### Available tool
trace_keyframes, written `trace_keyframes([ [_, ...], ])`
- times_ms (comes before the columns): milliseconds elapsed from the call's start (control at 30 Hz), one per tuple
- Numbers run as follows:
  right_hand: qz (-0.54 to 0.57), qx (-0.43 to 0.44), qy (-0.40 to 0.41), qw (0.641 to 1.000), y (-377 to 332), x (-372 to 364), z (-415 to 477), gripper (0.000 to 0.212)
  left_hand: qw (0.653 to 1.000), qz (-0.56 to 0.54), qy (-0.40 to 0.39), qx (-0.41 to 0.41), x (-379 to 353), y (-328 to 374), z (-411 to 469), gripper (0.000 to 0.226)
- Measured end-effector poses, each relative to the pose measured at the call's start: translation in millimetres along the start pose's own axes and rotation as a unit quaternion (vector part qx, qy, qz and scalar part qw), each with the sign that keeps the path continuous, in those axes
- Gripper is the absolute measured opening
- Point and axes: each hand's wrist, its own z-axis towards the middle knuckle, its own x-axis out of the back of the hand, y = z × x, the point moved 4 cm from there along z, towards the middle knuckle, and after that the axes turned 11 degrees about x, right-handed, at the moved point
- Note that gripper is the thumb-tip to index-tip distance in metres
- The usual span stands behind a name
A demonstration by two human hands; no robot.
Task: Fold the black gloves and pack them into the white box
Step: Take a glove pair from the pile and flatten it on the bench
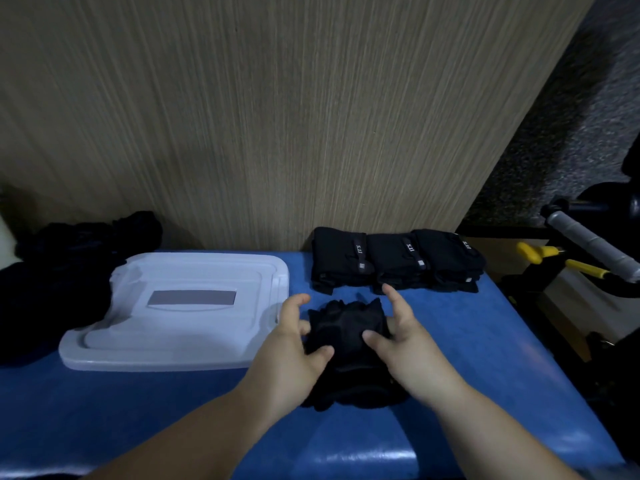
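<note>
A black glove [346,327] lies bunched on the blue table [485,358], fingers pointing away from me. My left hand [294,344] grips its left side with the thumb pressed on top. My right hand [401,337] grips its right side, index finger raised. Behind the glove, three folded black gloves [394,261] with small white labels sit in a row against the wall. The white box [180,310] with a grey label lies flat to the left, lid side up. A heap of loose black gloves [62,271] sits at the far left.
A wood-grain wall [277,116] rises right behind the table. Off the table's right edge stand a dark frame with yellow-handled tools [554,258] and a grey taped handle [588,244]. The blue surface continues toward me below my forearms.
</note>
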Motion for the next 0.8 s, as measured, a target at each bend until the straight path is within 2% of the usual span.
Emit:
trace_keyframes([
  [67,-0.147,0.019,-0.01,0.989,-1,2,-2,0.081,0.988,0.145,0.029,-0.051,0,3,-4,0.073],
  [133,-0.243,0.038,0.006,0.969,-4,7,-3,0.078,0.961,0.254,0.061,-0.095,-1,5,-9,0.07],
  [267,-0.387,0.117,0.042,0.914,-12,14,-7,0.061,0.926,0.303,0.099,-0.202,-4,5,-11,0.048],
  [367,-0.401,0.184,-0.027,0.897,-16,1,-9,0.049,0.906,0.331,0.075,-0.254,-9,8,-10,0.044],
  [433,-0.408,0.159,-0.118,0.891,-11,-9,-11,0.054,0.893,0.379,0.026,-0.242,-16,3,-7,0.051],
  [533,-0.447,0.071,-0.231,0.861,4,-12,-15,0.061,0.877,0.439,-0.02,-0.193,-19,-7,-4,0.057],
  [600,-0.469,0.043,-0.252,0.845,8,-10,-18,0.067,0.873,0.454,-0.034,-0.173,-21,-10,-3,0.058],
  [700,-0.487,0.027,-0.25,0.836,10,-4,-20,0.09,0.865,0.472,-0.041,-0.164,-22,-11,-4,0.059],
  [800,-0.488,0.016,-0.238,0.839,12,0,-21,0.081,0.863,0.478,-0.043,-0.157,-22,-11,-5,0.059],
])
